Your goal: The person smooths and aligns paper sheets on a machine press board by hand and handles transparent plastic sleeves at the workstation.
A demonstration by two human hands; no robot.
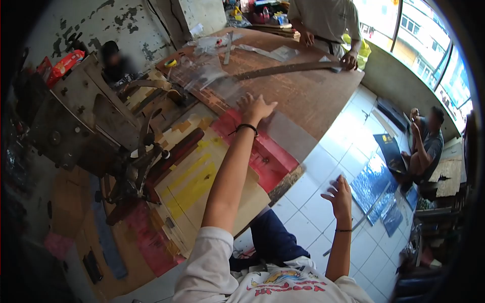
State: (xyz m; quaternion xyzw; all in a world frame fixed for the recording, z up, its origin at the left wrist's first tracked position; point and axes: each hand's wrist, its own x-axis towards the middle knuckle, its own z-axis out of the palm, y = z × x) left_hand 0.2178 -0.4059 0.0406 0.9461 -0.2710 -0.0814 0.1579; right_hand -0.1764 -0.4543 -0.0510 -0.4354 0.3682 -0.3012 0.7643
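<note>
My left hand (255,107) reaches forward with its fingers spread, over the near edge of a large brown worktable (303,101). Nothing shows in its grip; whether it touches the surface I cannot tell. Just beyond its fingertips lie crumpled clear plastic sheets (214,78). Below the wrist is a red-covered board (273,154), beside a pale board with yellow tape strips (194,174). My right hand (339,197) hangs in the air above the tiled floor, with its fingers apart, half curled and holding nothing. Both wrists wear dark bands.
A heavy dark machine (86,116) stands at left. Across the table, a person (328,25) has a hand on a long brown strip (288,69). Another person (427,144) sits on the floor at right near blue sheets (376,184). A third person (116,63) is behind the machine.
</note>
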